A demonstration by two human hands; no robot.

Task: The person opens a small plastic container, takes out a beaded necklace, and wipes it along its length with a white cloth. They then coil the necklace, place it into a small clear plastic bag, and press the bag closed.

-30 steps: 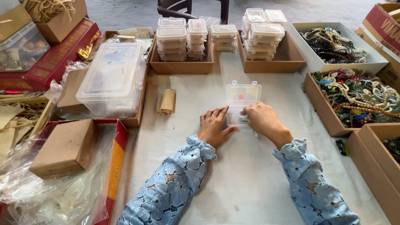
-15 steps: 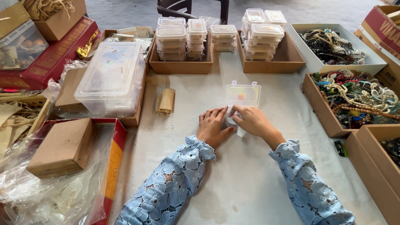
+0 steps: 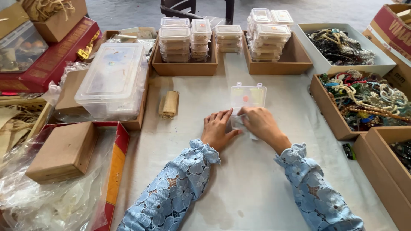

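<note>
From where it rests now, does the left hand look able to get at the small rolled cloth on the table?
Probably yes: the left hand lies flat beside the small clear box, and only bare table cover separates it from the rolled cloth.

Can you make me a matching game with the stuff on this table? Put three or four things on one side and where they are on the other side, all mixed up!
Things:
1. small clear box
2. rolled tan cloth
3. bead necklaces
4. stacks of small clear boxes

Places:
A. in a cardboard tray at the table's far edge
B. heaped in an open box on the right side
C. standing open just beyond the left hand and right hand
D. lying alone on the white cover, next to a large clear tub

Pairs: 1-C, 2-D, 3-B, 4-A
</note>
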